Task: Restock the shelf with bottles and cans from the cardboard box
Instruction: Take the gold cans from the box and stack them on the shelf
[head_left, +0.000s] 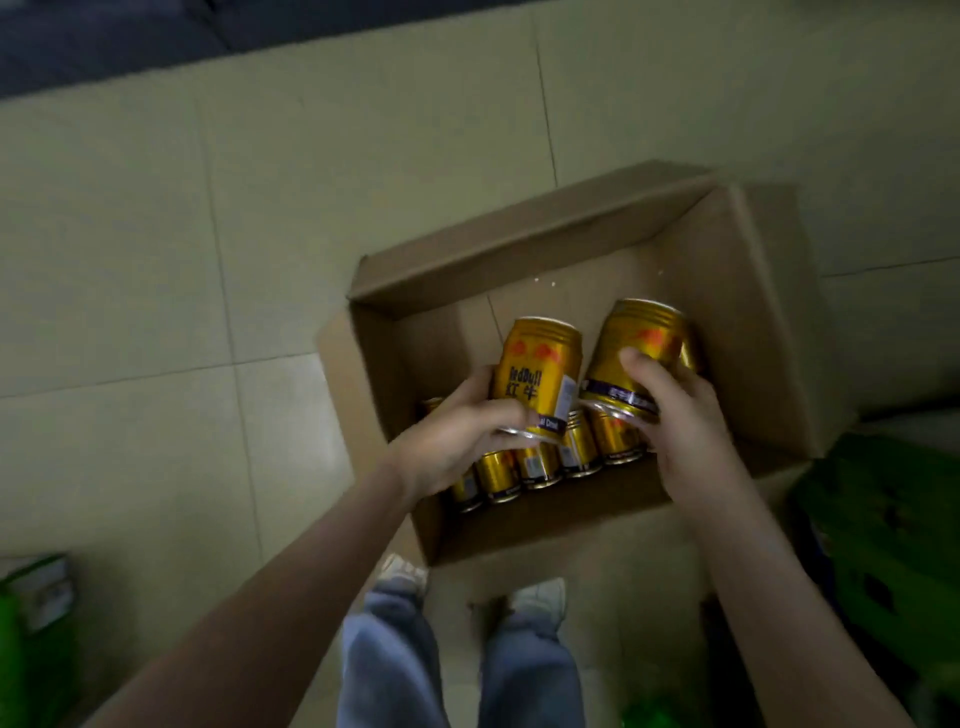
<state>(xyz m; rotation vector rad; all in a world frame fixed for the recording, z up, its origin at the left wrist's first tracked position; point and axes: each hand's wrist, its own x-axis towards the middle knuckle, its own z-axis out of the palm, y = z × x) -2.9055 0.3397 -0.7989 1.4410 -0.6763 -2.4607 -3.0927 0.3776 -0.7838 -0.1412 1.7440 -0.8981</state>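
— Pale tiled floor (156, 260) underfoot, poor light, and an open brown cardboard box (727, 291) sitting flat on it at the person's feet. How will those cans carry?
— Well enough, I'd judge. They look stiff, weighty for their size if full, and smooth-sided, so probably slick. Best wrapped round the middle, as now: the left hand (457, 441) curls round one gold metal drink can (540, 374), the right hand (685, 431) round a second gold can (639, 343), side by side over the box
— And the rest?
— A row of matching gold cans (540, 462) lines the box's near wall, and the far half is bare cardboard. No shelf in sight. Green plastic crates (883, 519) crowd the right and a green carton (31, 623) sits at the left edge, so I'd mind the turn
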